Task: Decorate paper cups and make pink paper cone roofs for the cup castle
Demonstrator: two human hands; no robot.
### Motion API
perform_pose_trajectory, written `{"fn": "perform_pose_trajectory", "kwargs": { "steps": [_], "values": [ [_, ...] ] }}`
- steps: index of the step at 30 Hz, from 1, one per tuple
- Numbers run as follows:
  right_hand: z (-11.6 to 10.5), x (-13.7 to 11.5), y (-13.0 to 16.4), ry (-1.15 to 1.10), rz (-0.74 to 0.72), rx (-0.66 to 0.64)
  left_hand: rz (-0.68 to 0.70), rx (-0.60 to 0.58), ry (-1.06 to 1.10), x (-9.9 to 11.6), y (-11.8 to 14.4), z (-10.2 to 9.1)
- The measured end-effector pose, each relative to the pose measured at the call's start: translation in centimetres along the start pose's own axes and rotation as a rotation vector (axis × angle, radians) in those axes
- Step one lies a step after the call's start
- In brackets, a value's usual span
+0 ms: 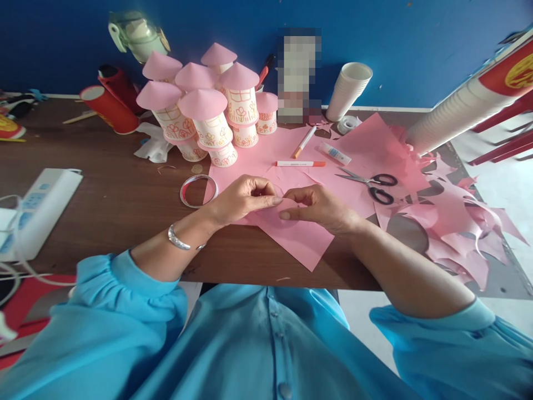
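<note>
Both hands (283,203) pinch a pink paper piece (287,206)

1. To the left of your left hand (241,199) the bench (116,194) is bare brown wood, with only a tape ring (199,190) lying flat just beside the wrist.
2. Straight ahead, two markers (300,164) and a glue stick (335,154) lie low on the pink paper sheet (300,236). You can pass over them.
3. Further back, the cluster of pink-roofed paper cups (208,116) stands tall and blocks the left-centre reach (stacked, so easy to knock).
4. Right of your right hand (320,206), the scissors (370,183) lie flat with handles to the right.
5. The far right is crowded with pink paper scraps (453,222) and a long leaning cup stack (458,111).
6. A power strip (37,211) and its cords occupy the bench's left edge.
</note>
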State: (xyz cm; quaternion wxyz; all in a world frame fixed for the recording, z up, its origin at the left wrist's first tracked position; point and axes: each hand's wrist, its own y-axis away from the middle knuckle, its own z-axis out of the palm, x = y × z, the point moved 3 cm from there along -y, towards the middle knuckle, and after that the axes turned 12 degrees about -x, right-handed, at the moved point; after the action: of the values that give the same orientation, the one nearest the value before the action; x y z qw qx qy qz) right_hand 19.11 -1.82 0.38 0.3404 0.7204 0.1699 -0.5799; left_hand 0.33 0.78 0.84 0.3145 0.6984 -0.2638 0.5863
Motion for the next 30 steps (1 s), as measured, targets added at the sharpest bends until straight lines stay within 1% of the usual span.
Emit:
{"fn": "perform_pose_trajectory", "kwargs": {
  "steps": [4,6,14,21,30],
  "values": [
    [-0.07,-0.20,0.05,0.133,0.044,0.005,0.016,-0.001,-0.037,0.10,0.04,0.20],
    [-0.03,-0.30,0.06,0.159,0.048,0.000,0.017,0.000,-0.038,0.15,0.04,0.29],
    [0.13,-0.39,-0.01,0.155,0.029,-0.005,0.003,0.001,-0.032,0.27,0.06,0.46],
    [0.09,-0.39,0.11,-0.006,0.020,-0.024,-0.004,-0.007,-0.024,0.28,0.15,0.35],
    [-0.03,-0.36,0.00,0.063,0.021,-0.001,0.001,-0.021,0.001,0.24,-0.05,0.48]
  ]
}}
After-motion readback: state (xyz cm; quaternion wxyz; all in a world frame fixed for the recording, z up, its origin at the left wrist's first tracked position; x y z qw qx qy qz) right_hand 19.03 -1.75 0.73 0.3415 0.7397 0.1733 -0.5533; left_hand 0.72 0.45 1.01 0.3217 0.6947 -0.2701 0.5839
